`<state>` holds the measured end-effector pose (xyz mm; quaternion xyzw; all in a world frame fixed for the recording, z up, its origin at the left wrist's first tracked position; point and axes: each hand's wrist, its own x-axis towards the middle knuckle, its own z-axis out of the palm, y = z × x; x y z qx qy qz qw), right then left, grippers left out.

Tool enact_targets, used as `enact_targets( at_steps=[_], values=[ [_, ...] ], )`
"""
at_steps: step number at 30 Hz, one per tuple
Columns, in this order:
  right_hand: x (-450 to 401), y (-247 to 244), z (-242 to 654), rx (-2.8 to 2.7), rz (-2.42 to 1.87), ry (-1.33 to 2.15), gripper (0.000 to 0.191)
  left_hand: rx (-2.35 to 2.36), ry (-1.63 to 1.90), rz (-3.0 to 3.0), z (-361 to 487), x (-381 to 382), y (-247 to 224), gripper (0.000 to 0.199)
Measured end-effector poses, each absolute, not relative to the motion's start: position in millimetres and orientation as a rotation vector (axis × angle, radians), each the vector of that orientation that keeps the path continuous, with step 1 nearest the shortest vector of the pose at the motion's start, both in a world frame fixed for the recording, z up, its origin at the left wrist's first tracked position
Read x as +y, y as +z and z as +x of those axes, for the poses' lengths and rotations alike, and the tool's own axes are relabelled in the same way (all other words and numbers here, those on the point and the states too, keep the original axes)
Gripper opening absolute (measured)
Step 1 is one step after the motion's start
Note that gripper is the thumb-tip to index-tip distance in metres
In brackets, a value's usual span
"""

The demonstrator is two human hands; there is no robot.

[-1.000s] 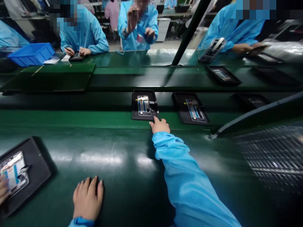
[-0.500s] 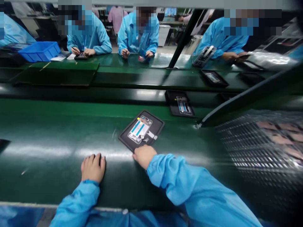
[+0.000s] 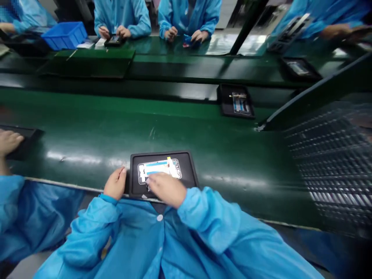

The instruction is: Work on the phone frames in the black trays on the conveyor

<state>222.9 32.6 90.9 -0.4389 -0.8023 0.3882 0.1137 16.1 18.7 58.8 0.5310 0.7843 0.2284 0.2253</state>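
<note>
A black tray (image 3: 189,164) lies squared to the table's near edge, right before my body. In it is a phone frame (image 3: 141,174), a thin outlined rectangle with white and blue strips and a yellow tab at its upper right. My right hand (image 3: 167,189) reaches over the frame's near side, slightly blurred, fingertips together at a small dark and silvery piece (image 3: 148,186); what they pinch is hidden. Just left of the tray, my left hand (image 3: 115,183) is closed with the thumb on top, and no object shows in it.
A second tray (image 3: 222,101) with a phone frame lies farther back. Crinkled clear plastic trays (image 3: 316,170) stand at right behind a slanted bar (image 3: 314,91). A co-worker's hand (image 3: 10,141) rests on a dark tray at far left. Co-workers and a blue bin (image 3: 65,35) line the opposite side.
The tray has come toward my body and turned lengthwise. My right hand moved from its near corner to over the phone frame. My left hand went from flat on the table to closed.
</note>
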Motion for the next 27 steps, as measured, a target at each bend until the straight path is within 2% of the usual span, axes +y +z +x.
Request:
enact_targets(
  at_steps=[4,7,12,15,21,27],
  values=[
    [62.8,89.3,260.3,-2.234,-1.723,1.005,0.045,2.092,0.690,1.716,28.2,2.2,54.8,0.047],
    [76.3,90.4,258.9,-2.446,-1.691,1.017,0.043,2.004,0.654,2.048,53.0,-2.4,56.6,0.045],
    [74.4,95.9,247.5,-2.615,-1.600,0.968,0.033,1.968,0.391,2.306,95.5,-0.4,65.6,0.034],
    [64.5,97.3,258.2,-2.377,-1.645,1.158,0.031,1.885,0.277,2.369,113.1,5.4,67.0,0.033],
    [40.1,86.3,279.2,-1.522,-1.844,1.840,0.024,1.685,0.258,2.373,134.8,7.0,61.2,0.029],
    [30.4,70.0,274.7,-1.337,-1.716,1.981,0.020,1.716,0.268,2.347,134.7,1.1,54.8,0.026]
  ],
)
